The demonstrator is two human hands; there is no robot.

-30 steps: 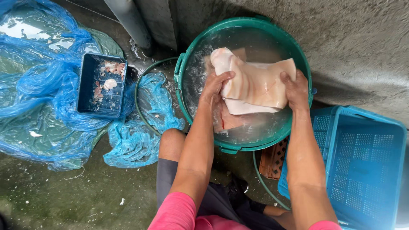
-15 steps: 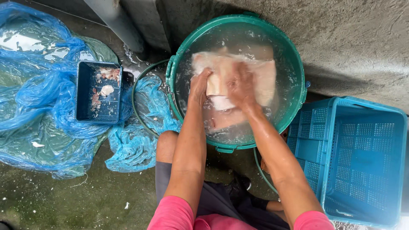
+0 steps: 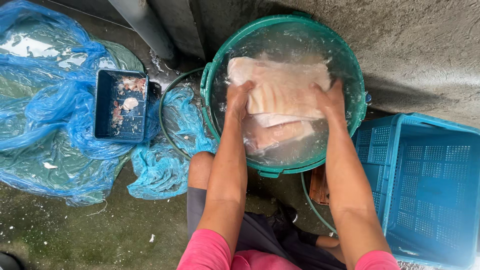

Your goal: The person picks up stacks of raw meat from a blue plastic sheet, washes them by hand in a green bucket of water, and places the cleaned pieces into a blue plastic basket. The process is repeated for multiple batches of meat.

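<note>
Meat slab (image 3: 280,92): pale pink-white, broad and flat, faint ribbed bands across the top, lying in the water of the green tub, upper part at the surface
Second piece (image 3: 277,135): pinker, lower in the same tub, blurred under the water, just below the slab
Left hand (image 3: 237,100): on the slab's left edge, fingers curled over it, gripping the meat
Right hand (image 3: 329,100): on the slab's right edge, fingers bent down over it, gripping the meat; fingertips under water, hard to make out
Green tub (image 3: 212,82): round plastic, teal-green rim, full of cloudy water, set on wet concrete against a grey wall
Blue crate (image 3: 430,185): perforated plastic, rectangular, right of the tub, just beside its rim
Small blue tray (image 3: 105,107): dark blue, rectangular, left of the tub, holding pale and reddish scraps
Blue plastic sheet (image 3: 45,115): crumpled, thin, wet, spread under and around the tray, reaching near the tub's left side
Green hose (image 3: 165,125): thin, curving between sheet and tub
Grey pipe (image 3: 142,25): slanting by the wall, upper left of the tub
</note>
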